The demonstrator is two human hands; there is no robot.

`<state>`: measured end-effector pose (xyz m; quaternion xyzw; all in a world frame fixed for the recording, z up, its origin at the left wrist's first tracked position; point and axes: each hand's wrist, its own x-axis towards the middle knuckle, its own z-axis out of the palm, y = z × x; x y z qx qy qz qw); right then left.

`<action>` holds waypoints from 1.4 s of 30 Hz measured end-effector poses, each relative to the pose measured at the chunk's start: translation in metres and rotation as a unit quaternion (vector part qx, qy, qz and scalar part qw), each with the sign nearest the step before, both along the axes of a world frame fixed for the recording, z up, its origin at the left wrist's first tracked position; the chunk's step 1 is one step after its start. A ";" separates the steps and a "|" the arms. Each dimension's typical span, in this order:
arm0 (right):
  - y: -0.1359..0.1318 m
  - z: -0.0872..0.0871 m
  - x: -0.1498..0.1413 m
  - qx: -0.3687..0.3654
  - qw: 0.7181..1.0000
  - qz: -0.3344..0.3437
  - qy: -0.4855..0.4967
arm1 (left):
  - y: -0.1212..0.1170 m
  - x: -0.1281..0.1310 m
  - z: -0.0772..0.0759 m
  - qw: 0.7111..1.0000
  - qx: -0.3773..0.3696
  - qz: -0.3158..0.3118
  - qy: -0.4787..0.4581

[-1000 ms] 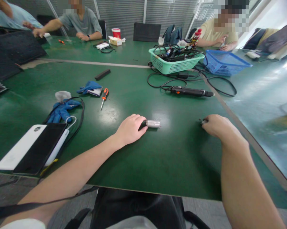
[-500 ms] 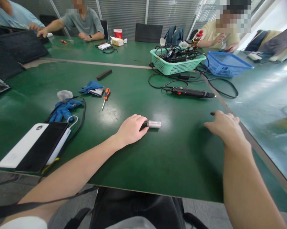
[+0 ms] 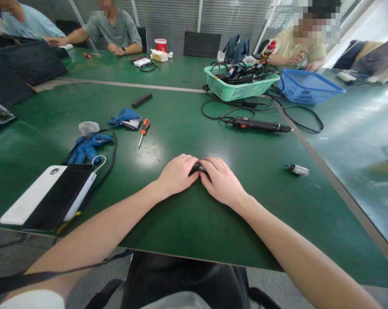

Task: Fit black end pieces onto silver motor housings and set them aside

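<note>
Both hands meet at the middle of the green table (image 3: 213, 223). My left hand (image 3: 177, 175) is curled over the black end of a small cylindrical part (image 3: 197, 167). My right hand (image 3: 222, 182) is closed over the part's other end, which had a silver casing and is now hidden under the fingers. Only a short black stretch shows between the two hands. A second small silver piece (image 3: 297, 169) lies alone on the table to the right, well away from both hands.
To the left lie an orange-handled screwdriver (image 3: 143, 130), blue gloves (image 3: 88, 146) and a white power bank under a black device (image 3: 48, 195). Farther back are a corded electric screwdriver (image 3: 258, 125), a green basket (image 3: 242, 89) of tools and a blue basket (image 3: 308, 88). Other people sit at the far side.
My right hand has left the right side of the table and come left onto the silver end of the part. A small silver piece stays where that hand was. My left hand has not moved.
</note>
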<state>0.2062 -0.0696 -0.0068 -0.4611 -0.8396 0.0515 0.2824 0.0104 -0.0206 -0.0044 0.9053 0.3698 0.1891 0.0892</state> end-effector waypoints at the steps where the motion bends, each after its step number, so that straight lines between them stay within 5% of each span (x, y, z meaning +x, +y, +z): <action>1: 0.001 0.000 0.002 -0.007 1.000 0.006 0.009 | 0.000 0.000 0.000 1.000 -0.002 0.000 -0.001; 15: 0.002 0.002 0.012 -0.054 0.997 0.017 0.049 | -0.002 0.001 0.001 0.997 -0.018 -0.072 -0.028; 42: -0.001 0.004 0.011 -0.023 0.999 0.037 0.001 | -0.003 0.001 0.001 0.997 0.002 -0.073 0.003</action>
